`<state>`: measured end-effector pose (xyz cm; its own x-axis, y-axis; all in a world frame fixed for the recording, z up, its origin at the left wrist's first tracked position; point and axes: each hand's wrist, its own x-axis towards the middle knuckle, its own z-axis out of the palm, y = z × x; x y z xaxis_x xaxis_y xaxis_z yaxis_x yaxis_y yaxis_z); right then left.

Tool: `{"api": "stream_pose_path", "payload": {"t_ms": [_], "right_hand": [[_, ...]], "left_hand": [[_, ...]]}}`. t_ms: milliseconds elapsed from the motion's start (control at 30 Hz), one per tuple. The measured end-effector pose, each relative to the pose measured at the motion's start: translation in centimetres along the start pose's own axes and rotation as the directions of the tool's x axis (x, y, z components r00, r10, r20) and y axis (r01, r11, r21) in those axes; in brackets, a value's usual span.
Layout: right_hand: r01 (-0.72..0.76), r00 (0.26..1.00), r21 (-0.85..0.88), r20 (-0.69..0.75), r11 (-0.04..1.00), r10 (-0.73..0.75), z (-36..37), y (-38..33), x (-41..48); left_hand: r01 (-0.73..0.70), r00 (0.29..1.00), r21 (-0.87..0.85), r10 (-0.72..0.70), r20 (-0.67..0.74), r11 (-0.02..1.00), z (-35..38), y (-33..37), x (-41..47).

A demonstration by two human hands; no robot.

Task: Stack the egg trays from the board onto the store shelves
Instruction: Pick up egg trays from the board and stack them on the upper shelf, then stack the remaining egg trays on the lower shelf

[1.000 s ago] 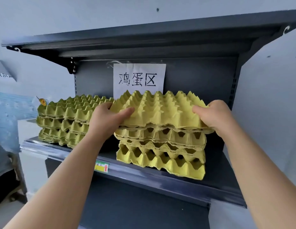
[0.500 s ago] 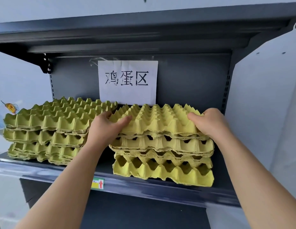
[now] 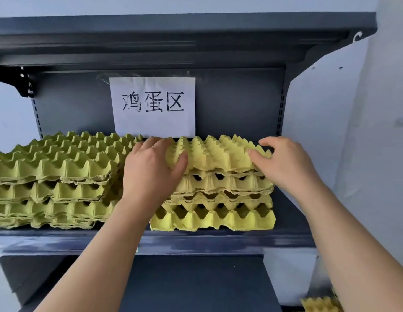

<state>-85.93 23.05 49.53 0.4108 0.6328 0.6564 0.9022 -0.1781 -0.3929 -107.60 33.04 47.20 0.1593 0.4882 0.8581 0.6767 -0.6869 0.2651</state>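
The top egg tray [image 3: 215,154], yellow-green moulded pulp, lies on the right stack of trays [image 3: 216,212] on the dark shelf [image 3: 207,240]. My left hand [image 3: 151,174] grips the tray's left edge, thumb on top. My right hand [image 3: 286,165] holds its right corner, thumb on the tray and fingers curled over the far edge. A second, wider stack of egg trays [image 3: 54,174] stands to the left, touching my left hand's side.
A white paper sign [image 3: 153,106] hangs on the back panel behind the stacks. The upper shelf [image 3: 173,37] overhangs close above. A white wall panel [image 3: 320,131] borders the right. Part of another yellow tray [image 3: 320,306] shows at the bottom right.
The top tray came down onto the right stack and slid further back. Both hands moved inward over its edges; my right hand's fingers have loosened and spread.
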Motion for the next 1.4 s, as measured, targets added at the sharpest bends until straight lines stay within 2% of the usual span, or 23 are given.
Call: {"api": "stream_pose_path", "payload": {"t_ms": [133, 233, 467, 700, 933, 1067, 1267, 1400], "right_hand": [[0.026, 0.999, -0.036, -0.021, 0.999, -0.027, -1.9, 0.8, -4.9], [-0.003, 1.0, -0.091, -0.017, 0.996, 0.002, -3.2, 2.8, -8.9], [-0.173, 0.982, -0.242, 0.03, 0.955, 0.186, -5.9, 11.5, -18.1], [-0.347, 0.916, -0.351, 0.072, 0.87, 0.395, -9.7, 23.1, -25.7], [-0.479, 0.818, -0.401, 0.118, 0.781, 0.562, -15.0, 37.0, -29.5], [-0.55, 0.759, -0.392, 0.134, 0.737, 0.637, -16.9, 45.0, -30.1], [-0.603, 0.708, -0.364, 0.164, 0.71, 0.687, -15.7, 55.3, -29.7], [-0.624, 0.679, -0.341, 0.21, 0.703, 0.704, -12.6, 62.3, -28.1]], "left_hand": [[-0.17, 0.981, -0.144, 0.181, 0.064, 0.975, 0.5, 3.7, -3.1], [-0.234, 0.953, -0.26, 0.274, 0.13, 0.937, 2.2, 6.8, -6.3], [-0.295, 0.846, -0.432, 0.443, 0.297, 0.852, 7.3, 14.9, -14.4], [-0.295, 0.711, -0.537, 0.557, 0.429, 0.79, 13.8, 25.8, -21.9], [-0.243, 0.624, -0.549, 0.562, 0.543, 0.8, 21.9, 38.5, -28.5], [-0.189, 0.55, -0.537, 0.541, 0.636, 0.822, 26.9, 44.1, -31.7], [-0.1, 0.496, -0.462, 0.446, 0.745, 0.881, 35.2, 47.8, -35.3], [-0.048, 0.427, -0.361, 0.346, 0.835, 0.931, 41.9, 48.5, -37.1]]}}
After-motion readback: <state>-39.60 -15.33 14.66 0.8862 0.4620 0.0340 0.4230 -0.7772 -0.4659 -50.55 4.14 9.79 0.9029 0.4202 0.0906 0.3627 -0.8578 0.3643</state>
